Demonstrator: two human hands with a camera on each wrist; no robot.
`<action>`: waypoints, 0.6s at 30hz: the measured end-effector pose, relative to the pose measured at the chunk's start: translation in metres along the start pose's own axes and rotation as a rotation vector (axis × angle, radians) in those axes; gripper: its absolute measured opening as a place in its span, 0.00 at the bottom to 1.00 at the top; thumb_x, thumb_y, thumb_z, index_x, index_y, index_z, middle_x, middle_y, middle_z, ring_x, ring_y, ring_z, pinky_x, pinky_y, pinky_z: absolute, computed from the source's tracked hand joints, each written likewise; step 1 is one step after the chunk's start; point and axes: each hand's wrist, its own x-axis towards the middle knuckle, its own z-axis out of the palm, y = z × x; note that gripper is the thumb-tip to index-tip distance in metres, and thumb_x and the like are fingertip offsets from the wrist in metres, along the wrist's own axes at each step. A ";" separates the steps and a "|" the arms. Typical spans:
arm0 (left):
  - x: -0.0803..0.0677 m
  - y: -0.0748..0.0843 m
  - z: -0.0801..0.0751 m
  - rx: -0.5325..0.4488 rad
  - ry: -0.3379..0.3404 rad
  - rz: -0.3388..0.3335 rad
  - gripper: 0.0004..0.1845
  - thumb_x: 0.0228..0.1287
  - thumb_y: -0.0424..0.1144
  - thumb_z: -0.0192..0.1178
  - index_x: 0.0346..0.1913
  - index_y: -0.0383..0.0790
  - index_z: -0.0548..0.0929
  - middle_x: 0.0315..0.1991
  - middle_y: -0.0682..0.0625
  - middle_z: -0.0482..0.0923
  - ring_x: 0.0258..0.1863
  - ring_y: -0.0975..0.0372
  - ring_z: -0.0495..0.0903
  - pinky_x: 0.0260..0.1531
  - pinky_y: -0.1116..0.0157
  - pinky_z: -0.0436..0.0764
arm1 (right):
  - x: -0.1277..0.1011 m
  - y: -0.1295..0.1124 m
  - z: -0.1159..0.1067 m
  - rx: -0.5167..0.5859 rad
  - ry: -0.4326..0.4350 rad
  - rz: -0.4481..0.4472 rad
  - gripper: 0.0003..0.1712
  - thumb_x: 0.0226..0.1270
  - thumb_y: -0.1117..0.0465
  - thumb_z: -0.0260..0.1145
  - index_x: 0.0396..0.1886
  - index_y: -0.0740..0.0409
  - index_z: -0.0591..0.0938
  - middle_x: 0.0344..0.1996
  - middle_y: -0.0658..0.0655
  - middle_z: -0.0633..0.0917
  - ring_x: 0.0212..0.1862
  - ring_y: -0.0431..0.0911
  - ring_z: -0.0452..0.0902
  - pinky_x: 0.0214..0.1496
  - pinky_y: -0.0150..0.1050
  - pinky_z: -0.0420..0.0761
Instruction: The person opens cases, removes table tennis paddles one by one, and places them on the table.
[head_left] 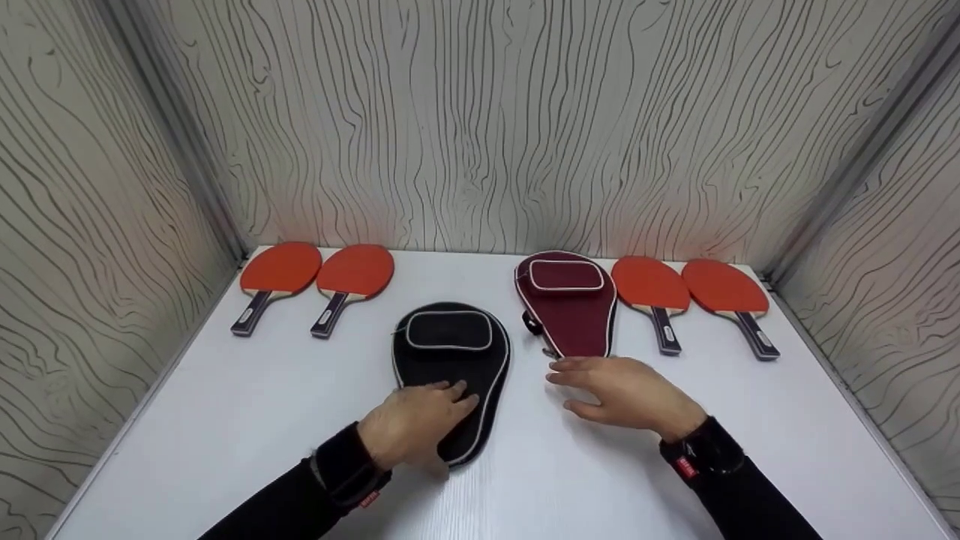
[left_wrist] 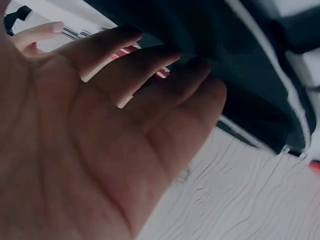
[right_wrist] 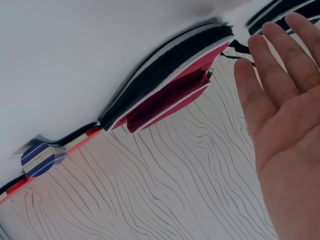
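Under left hand [head_left: 416, 424]: black paddle case [head_left: 450, 360], fingers flat, pressing its narrow end onto bench [head_left: 225, 420]. Right hand [head_left: 626, 394] spread wide, holding nothing, fingertips just short of maroon case [head_left: 568, 307]. Advice: keep black case pinned, approach zipper pull slowly. Paddles [head_left: 352, 281] beyond both hands.

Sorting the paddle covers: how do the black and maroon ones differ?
The black cover lies nearer the person, the maroon cover farther back beside the right paddles. The left hand rests on the black one; the right hand hovers just short of the maroon. Both have pale piping and a pocket.
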 end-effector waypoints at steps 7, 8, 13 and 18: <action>0.017 -0.019 0.008 -0.085 0.054 -0.047 0.53 0.63 0.57 0.89 0.88 0.44 0.78 0.85 0.42 0.81 0.79 0.50 0.87 0.73 0.56 0.92 | -0.002 0.003 -0.004 -0.009 -0.003 0.016 0.25 0.85 0.53 0.75 0.76 0.49 0.91 0.76 0.54 0.91 0.77 0.52 0.89 0.73 0.58 0.94; 0.020 -0.023 0.009 -0.087 0.072 -0.054 0.51 0.65 0.55 0.88 0.87 0.43 0.79 0.84 0.43 0.82 0.78 0.51 0.88 0.70 0.55 0.94 | -0.002 0.003 -0.005 -0.010 -0.002 0.018 0.25 0.85 0.53 0.75 0.76 0.49 0.91 0.76 0.54 0.91 0.77 0.52 0.90 0.73 0.58 0.94; 0.033 -0.040 0.016 -0.055 0.183 -0.066 0.43 0.68 0.49 0.87 0.82 0.39 0.84 0.78 0.43 0.87 0.70 0.51 0.93 0.57 0.53 0.99 | -0.004 0.006 -0.005 -0.012 0.002 0.026 0.25 0.85 0.54 0.74 0.76 0.50 0.91 0.76 0.54 0.91 0.77 0.53 0.90 0.72 0.59 0.94; 0.047 -0.056 0.024 -0.055 0.250 -0.059 0.37 0.68 0.43 0.87 0.76 0.34 0.87 0.72 0.41 0.91 0.64 0.50 0.95 0.56 0.54 0.99 | -0.004 0.008 -0.006 -0.001 0.003 0.040 0.25 0.86 0.53 0.74 0.76 0.50 0.91 0.76 0.55 0.91 0.77 0.54 0.89 0.74 0.60 0.93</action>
